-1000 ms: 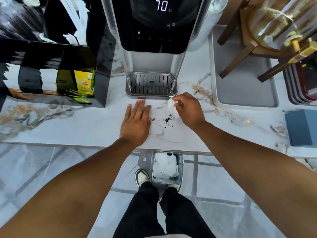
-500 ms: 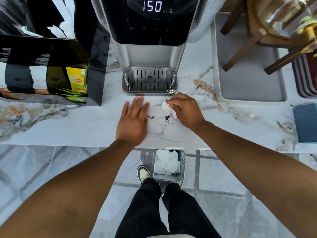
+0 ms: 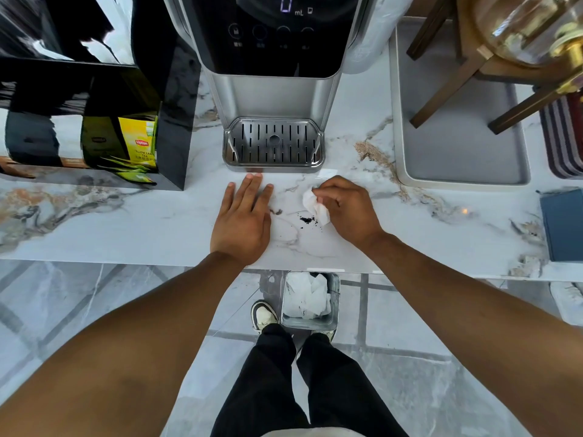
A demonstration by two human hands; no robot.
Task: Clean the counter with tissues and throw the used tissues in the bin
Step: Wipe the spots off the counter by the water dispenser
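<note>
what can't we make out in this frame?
- Head view: the right hand covers most of the tissue.
- The counter edge hides the far rim of the bin.
- Dispenser top, display digits and glass jar are cut off by the frame edge.

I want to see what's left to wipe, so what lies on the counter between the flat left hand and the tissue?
In the head view, a small pile of dark crumbs lies on the marble counter between the left hand and the crumpled white tissue.

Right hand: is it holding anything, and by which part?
The right hand pinches a crumpled white tissue by its upper right side; the free end points toward the dark crumbs. The left hand lies flat, holding nothing.
</note>
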